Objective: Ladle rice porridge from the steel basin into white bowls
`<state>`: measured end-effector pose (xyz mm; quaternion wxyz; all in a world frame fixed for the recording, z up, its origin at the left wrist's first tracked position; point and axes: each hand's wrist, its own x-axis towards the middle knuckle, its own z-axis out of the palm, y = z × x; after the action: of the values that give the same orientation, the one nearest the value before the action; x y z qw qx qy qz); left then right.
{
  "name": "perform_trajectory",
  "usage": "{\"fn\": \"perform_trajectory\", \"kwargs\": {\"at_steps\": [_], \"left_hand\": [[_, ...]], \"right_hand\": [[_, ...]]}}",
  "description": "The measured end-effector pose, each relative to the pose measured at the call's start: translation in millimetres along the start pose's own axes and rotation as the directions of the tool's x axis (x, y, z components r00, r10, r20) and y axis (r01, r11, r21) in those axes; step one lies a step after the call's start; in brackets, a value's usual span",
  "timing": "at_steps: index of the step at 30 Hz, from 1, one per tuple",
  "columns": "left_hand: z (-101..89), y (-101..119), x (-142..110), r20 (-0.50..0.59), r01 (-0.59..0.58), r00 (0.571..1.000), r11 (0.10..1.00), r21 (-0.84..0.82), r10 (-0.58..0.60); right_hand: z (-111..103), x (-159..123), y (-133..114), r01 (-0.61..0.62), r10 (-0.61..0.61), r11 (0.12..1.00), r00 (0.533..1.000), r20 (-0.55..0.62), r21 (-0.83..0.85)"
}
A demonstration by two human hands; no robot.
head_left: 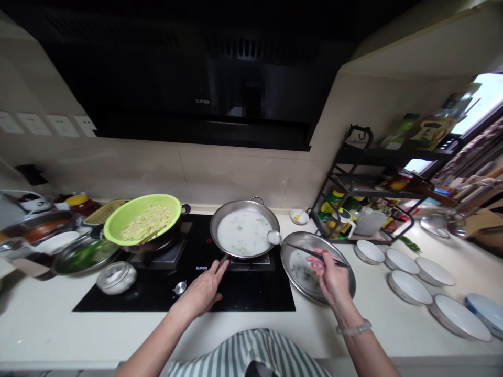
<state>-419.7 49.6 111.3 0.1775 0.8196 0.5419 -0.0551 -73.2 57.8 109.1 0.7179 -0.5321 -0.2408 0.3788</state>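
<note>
A wide steel pan [248, 230] of milky white liquid with green flecks sits on the right burner. My left hand [206, 285] is at the front of this pan, its fingers on the short handle [224, 258]; the palm hides part of the grip. My right hand [330, 275] is closed round the dark handle of a ladle [274, 237]. The ladle's round bowl is at the pan's right rim, with whitish liquid in it. Beneath my right hand lies a second, shallow steel pan [346, 256], with a little white liquid and dark bits inside.
On the left burner, a green basin [112, 222] of pale shreds with chopsticks rests on a pot. Left of the hob [251, 298] are a glass jar [117, 277] and a pan of greens [84, 256]. Several bowls [411, 287] and a black rack [361, 183] stand right. A range hood [188, 104] hangs above.
</note>
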Motion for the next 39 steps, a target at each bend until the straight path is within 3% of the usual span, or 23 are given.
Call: {"fn": "perform_trajectory", "kwargs": {"at_steps": [5, 10, 14, 16, 19, 21, 23, 25, 26, 28, 30, 33, 39], "left_hand": [[1.3, -1.8, 0.5, -0.019, -0.013, 1.0, 1.0, -0.018, 0.013], [0.8, -1.4, 0.1, -0.013, -0.013, 1.0, 1.0, -0.019, 0.013], [0.4, -0.9, -0.2, -0.01, -0.001, 1.0, 1.0, -0.016, 0.0], [-1.1, 0.0, -0.8, -0.001, 0.003, 1.0, 1.0, -0.012, -0.003], [-4.1, 1.6, -2.0, 0.012, 0.006, 1.0, 1.0, -0.015, -0.006], [-5.0, 2.1, -2.5, 0.013, 0.005, 1.0, 1.0, -0.012, -0.005], [-4.1, 1.5, -2.3, 0.012, 0.009, 1.0, 1.0, -0.006, -0.009], [-1.8, 0.1, -1.3, 0.001, 0.004, 1.0, 1.0, -0.003, -0.004], [-0.6, -0.8, -0.7, -0.004, -0.003, 1.0, 1.0, -0.005, 0.003], [1.6, -2.2, 0.4, -0.016, -0.02, 1.0, 1.0, -0.011, 0.019], [2.5, -2.8, 0.9, -0.017, -0.022, 1.0, 1.0, -0.012, 0.022], [1.9, -2.2, 0.9, -0.005, -0.006, 1.0, 1.0, -0.007, 0.006], [0.8, -1.1, 1.2, -0.014, -0.013, 1.0, 1.0, -0.012, 0.013]], "right_hand": [[-42.4, 9.7, -7.2, 0.016, -0.02, 0.999, 0.992, -0.126, -0.032], [-74.4, 5.3, 2.2, 0.102, -0.151, 0.954, 0.976, -0.158, -0.281], [-95.6, -4.0, 11.6, 0.236, -0.285, 0.829, 0.958, -0.02, -0.508], [-106.5, -6.5, 13.9, 0.406, -0.422, 0.683, 0.898, 0.126, -0.607], [-119.0, -7.1, 14.9, 0.632, -0.533, 0.466, 0.759, 0.374, -0.619], [-121.3, -7.1, 15.4, 0.665, -0.536, 0.439, 0.734, 0.418, -0.605], [-116.9, -7.6, 15.3, 0.57, -0.521, 0.537, 0.804, 0.286, -0.622], [-106.0, -8.8, 13.0, 0.393, -0.441, 0.72, 0.895, 0.06, -0.572], [-98.4, -9.6, 10.6, 0.31, -0.382, 0.804, 0.923, -0.04, -0.508], [-79.6, -11.7, 3.8, 0.23, -0.29, 0.907, 0.948, -0.128, -0.352], [-57.5, -14.4, -3.5, 0.224, -0.254, 0.945, 0.962, -0.104, -0.238], [-21.9, -19.1, -8.1, 0.18, -0.176, 0.971, 0.984, 0.039, -0.16], [31.8, -21.0, 16.0, 0.2, -0.132, 0.952, 0.952, 0.277, -0.234]]}}
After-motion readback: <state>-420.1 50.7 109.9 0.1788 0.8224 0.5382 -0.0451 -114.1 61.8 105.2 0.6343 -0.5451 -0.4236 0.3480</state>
